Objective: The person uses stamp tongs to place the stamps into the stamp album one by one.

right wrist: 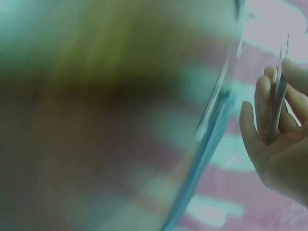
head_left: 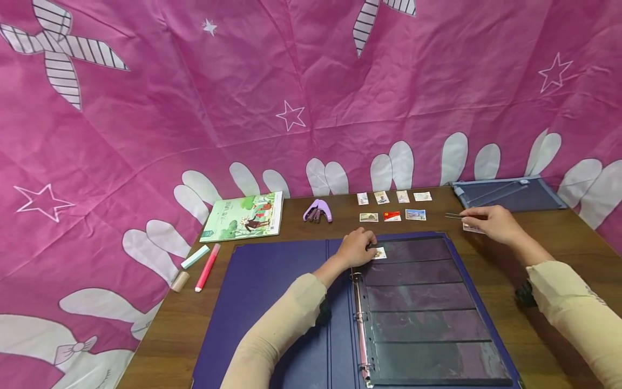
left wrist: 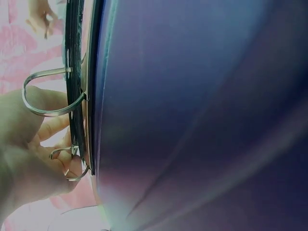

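In the head view, my left hand [head_left: 357, 248] rests with bent fingers at the upper left corner of a black stamp page [head_left: 413, 297], beside a small stamp [head_left: 380, 253] in the top row. The left wrist view shows that hand's fingers close by the metal rings [left wrist: 48, 113] and the page edge; its fingertips are partly hidden. My right hand [head_left: 495, 224] pinches thin metal tweezers [head_left: 453, 215], with their tips pointing left. Below the right fingers, another stamp [head_left: 472, 228] shows partly. The right wrist view has the tweezers [right wrist: 279, 101] lying between thumb and fingers.
The open blue binder [head_left: 277, 292] spans the table front. Several loose stamps [head_left: 392, 216] lie in two rows behind it. A purple hole punch [head_left: 318, 210], a green picture book [head_left: 245, 216] and a red marker [head_left: 207, 267] lie leftward; a zip pouch [head_left: 510, 193] is at back right.
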`<state>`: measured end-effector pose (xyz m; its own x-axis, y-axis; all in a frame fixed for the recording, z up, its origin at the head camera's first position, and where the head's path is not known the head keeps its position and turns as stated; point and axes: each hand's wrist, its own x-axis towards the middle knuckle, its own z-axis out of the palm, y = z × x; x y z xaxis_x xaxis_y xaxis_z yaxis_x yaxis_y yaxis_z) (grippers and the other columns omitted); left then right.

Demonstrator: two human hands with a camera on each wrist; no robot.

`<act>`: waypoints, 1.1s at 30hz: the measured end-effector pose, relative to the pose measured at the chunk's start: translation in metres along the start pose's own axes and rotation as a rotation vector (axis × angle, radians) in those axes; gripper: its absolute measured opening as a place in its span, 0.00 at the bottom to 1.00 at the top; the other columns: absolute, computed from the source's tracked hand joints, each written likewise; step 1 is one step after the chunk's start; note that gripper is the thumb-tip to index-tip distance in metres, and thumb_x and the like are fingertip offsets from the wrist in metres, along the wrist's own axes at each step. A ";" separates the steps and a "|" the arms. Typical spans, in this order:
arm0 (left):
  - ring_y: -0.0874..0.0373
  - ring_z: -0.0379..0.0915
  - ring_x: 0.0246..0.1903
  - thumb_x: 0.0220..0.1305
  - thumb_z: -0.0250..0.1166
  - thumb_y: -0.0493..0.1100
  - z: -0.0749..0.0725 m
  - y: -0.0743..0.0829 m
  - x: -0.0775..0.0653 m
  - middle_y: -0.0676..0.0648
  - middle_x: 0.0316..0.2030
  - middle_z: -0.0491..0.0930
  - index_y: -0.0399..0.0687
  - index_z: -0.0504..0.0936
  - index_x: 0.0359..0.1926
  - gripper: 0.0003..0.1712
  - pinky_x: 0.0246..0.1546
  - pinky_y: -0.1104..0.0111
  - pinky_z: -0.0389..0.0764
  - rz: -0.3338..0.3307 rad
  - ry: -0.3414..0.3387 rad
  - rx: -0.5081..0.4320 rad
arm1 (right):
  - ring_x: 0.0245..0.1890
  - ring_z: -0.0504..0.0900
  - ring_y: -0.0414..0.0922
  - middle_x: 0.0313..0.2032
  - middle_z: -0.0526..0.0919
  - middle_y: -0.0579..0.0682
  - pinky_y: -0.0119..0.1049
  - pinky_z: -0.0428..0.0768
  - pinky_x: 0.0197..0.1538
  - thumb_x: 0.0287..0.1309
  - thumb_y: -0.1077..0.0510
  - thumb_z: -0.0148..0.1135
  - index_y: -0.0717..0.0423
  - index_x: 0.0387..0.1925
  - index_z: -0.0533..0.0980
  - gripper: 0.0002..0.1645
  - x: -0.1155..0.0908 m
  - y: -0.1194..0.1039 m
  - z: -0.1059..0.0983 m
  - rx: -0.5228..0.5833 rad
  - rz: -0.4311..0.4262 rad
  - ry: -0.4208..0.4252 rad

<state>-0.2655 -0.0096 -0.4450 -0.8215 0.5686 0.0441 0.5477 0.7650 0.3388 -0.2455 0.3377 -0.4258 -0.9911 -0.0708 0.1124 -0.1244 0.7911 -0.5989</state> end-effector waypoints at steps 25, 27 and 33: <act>0.60 0.68 0.34 0.58 0.63 0.48 -0.001 0.000 -0.002 0.49 0.36 0.75 0.49 0.79 0.43 0.13 0.41 0.67 0.68 -0.032 0.003 -0.028 | 0.49 0.70 0.74 0.51 0.72 0.75 0.57 0.70 0.41 0.61 0.44 0.54 0.67 0.48 0.76 0.30 -0.038 0.079 -0.039 -0.217 0.206 -0.003; 0.60 0.68 0.34 0.58 0.63 0.48 -0.001 0.000 -0.002 0.50 0.36 0.75 0.49 0.79 0.43 0.13 0.41 0.68 0.68 -0.031 0.001 -0.027 | 0.49 0.70 0.74 0.51 0.71 0.74 0.56 0.70 0.40 0.61 0.44 0.54 0.67 0.48 0.76 0.29 -0.038 0.079 -0.039 -0.224 0.212 -0.005; 0.61 0.67 0.33 0.59 0.62 0.48 0.000 0.001 -0.001 0.49 0.35 0.75 0.48 0.79 0.44 0.14 0.41 0.68 0.67 -0.025 0.000 -0.032 | 0.49 0.70 0.74 0.51 0.72 0.72 0.51 0.70 0.35 0.60 0.42 0.54 0.62 0.45 0.79 0.27 -0.038 0.078 -0.040 -0.252 0.210 -0.009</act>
<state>-0.2644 -0.0097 -0.4444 -0.8346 0.5498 0.0351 0.5220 0.7688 0.3695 -0.2159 0.4265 -0.4453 -0.9944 0.1059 -0.0004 0.0975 0.9141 -0.3935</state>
